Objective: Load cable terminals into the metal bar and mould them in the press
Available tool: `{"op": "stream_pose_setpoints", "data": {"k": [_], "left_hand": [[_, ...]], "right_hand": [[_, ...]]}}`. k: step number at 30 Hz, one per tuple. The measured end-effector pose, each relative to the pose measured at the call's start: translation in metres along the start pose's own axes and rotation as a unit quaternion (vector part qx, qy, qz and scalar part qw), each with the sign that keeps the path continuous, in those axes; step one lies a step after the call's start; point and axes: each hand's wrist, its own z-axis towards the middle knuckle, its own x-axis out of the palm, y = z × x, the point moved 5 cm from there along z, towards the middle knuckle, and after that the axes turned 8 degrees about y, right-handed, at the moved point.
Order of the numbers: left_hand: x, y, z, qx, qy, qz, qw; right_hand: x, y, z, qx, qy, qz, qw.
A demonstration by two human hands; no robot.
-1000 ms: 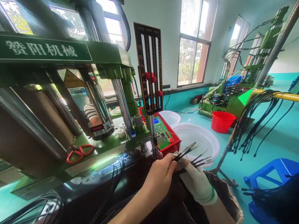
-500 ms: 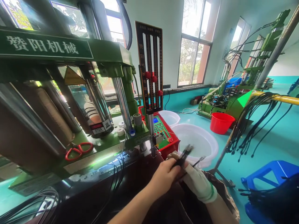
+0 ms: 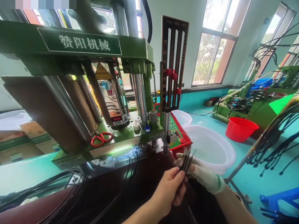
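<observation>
My bare left hand (image 3: pixel 169 186) is closed around a bundle of black cables (image 3: pixel 185 161), whose ends point upward out of the grip and are a little blurred. Just behind them, my right hand (image 3: pixel 205 175) wears a white glove with a green cuff edge. Its fingers are stretched out leftward beside the cable ends, partly hidden by them; whether they touch I cannot tell. More black cables (image 3: pixel 130 165) hang over the front edge of the green press (image 3: pixel 135 51). Coiled black cables (image 3: pixel 72 189) lie at the lower left.
Red-handled scissors (image 3: pixel 101 139) lie on the press bed. A red control panel (image 3: pixel 178 132) stands to its right, in front of a white tub (image 3: pixel 210 146). Further right are a red bucket (image 3: pixel 241 129), a rack with hanging cables (image 3: pixel 268 146) and a blue stool (image 3: pixel 280 199).
The view has swung left, so the press sits further right. The cable ends now point more upright in my left hand. My gloved fingers have stretched out behind them.
</observation>
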Motion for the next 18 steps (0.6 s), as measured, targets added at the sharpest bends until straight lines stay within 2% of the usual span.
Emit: {"op": "stream_pose_setpoints", "data": {"k": [3,6,7,10,12,15,18], "left_hand": [[0.009,0.005,0.004,0.008,-0.013,0.067,0.998],[0.012,-0.008,0.007,0.052,-0.039,0.186,0.980],[0.013,-0.017,0.007,0.085,-0.057,0.247,0.964],[0.021,-0.044,0.007,0.180,-0.100,0.419,0.885],[0.028,-0.052,0.010,0.190,-0.099,0.475,0.854],[0.032,-0.054,0.015,0.188,-0.102,0.488,0.846],[0.038,-0.056,0.016,0.202,-0.116,0.471,0.851]], "right_hand": [[0.006,0.008,0.008,-0.037,-0.067,0.060,0.995],[0.004,0.011,0.002,-0.048,-0.141,0.099,0.984],[0.002,0.012,-0.003,-0.060,-0.171,0.105,0.978],[-0.004,0.017,-0.019,-0.103,-0.227,0.111,0.962],[-0.005,0.019,-0.025,-0.123,-0.226,0.111,0.960],[-0.004,0.016,-0.028,-0.138,-0.215,0.113,0.960],[-0.009,0.011,-0.031,-0.148,-0.245,0.105,0.953]]}}
